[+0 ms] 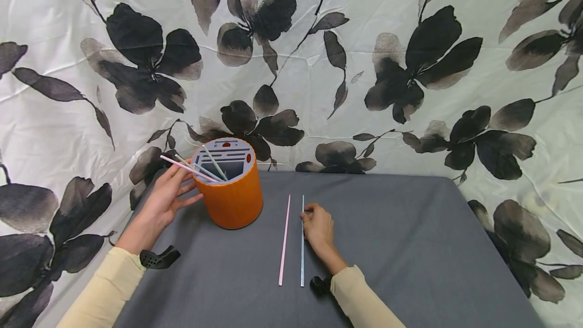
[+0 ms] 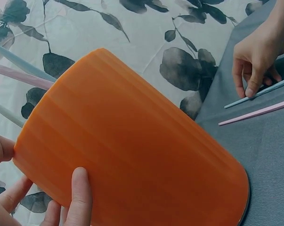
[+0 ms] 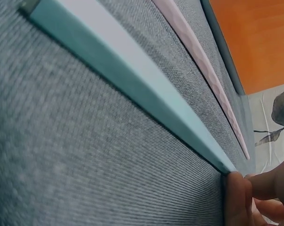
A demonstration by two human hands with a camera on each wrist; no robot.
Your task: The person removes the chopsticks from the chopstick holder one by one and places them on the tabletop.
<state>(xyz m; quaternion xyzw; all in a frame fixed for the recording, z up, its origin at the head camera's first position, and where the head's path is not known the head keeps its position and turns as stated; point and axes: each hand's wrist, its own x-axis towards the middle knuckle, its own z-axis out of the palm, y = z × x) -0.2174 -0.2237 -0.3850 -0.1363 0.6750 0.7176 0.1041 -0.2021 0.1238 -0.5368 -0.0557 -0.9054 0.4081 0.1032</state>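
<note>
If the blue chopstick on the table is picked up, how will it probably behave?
The blue chopstick looks stiff, lying straight along its length. Being so slim, it is probably light. Its flat-sided thicker end should discourage rolling.

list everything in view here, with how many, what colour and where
Holder: 1, orange, on the table's far left part
Slotted top: 1, grey, in the holder
Sticks in holder: at least 3, pink, blue and pale, leaning
Pink stick: 1, pink, lying on the table
Blue stick: 1, light blue, right of it
Table: 1, grey, below
Floral cloth: 1, white, black and grey, behind
Wrist devices: 2, black, at the wrists
Sleeves: 2, cream, on the arms
Left hand: 1, touching the holder
Right hand: 1, pinching the blue stick
</note>
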